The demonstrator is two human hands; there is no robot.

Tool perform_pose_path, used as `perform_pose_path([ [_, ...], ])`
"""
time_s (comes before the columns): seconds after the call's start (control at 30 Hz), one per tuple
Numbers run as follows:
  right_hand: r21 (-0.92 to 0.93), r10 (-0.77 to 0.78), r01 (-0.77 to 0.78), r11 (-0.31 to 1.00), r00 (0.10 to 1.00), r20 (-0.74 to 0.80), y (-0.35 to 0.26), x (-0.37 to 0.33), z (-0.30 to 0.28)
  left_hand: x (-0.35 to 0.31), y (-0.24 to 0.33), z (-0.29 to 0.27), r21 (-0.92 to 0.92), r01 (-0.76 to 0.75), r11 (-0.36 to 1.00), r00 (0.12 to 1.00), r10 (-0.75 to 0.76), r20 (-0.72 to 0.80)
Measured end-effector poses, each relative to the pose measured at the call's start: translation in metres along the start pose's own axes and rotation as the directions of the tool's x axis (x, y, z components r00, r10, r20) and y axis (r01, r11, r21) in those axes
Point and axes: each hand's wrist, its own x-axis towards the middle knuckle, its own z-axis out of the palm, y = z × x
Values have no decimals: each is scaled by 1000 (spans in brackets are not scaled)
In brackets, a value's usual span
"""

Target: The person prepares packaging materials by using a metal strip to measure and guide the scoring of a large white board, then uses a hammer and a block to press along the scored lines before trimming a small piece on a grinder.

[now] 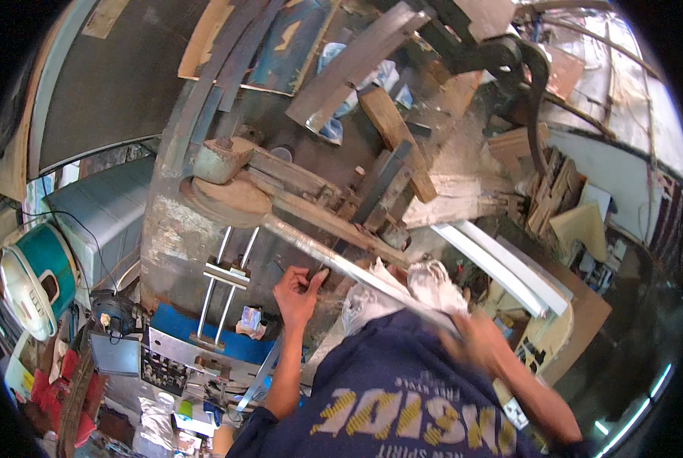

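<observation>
A long, narrow, light-coloured bar (322, 254) runs diagonally from a round wooden disc (230, 200) on the workbench down to my right side. At the bar's near end is my right hand (475, 336), smeared by motion, so its grip cannot be made out. My left hand (297, 294) is just below the bar, fingers curled and thumb close to them; whatever they hold, if anything, is too small to name. To its left, two parallel metal rods with a cross block (227, 275) lie on the bench. A rusty metal pot-like piece (217, 160) rests beside the disc.
Beyond the bar, a wooden frame (295, 177) and a wood block (395, 137) lie about. White metal channels (498, 267) are at right, near stacked wood scraps (555, 191). At left are a green-and-white appliance (40, 278) and a blue strip (177, 324). A curved metal arm (538, 99) stands at far right.
</observation>
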Motion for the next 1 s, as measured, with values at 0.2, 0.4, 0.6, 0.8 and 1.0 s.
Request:
perform_pose_path([
  [0.2, 32, -187, 202, 979, 945, -268, 17, 11, 31, -2, 8, 3, 132, -98, 986, 995, 98, 8],
  [0.4, 27, -145, 151, 988, 975, -167, 40, 59, 40, -4, 28, 13, 52, -13, 999, 999, 15, -45],
  [0.6, 103, -322, 350, 931, 921, -221, 6, 28, 12, -41, 34, -2, 261, -25, 965, 963, 94, -252],
  [0.8, 338, -277, 598, 727, 705, -653, 57, 174, -39, -98, -19, -12, 127, 138, 982, 911, -76, -405],
  [1.0, 749, -16, 531, 396, 820, -573, 34, 284, -62, -97, -36, -15, 298, -41, 954, 820, 202, -535],
])
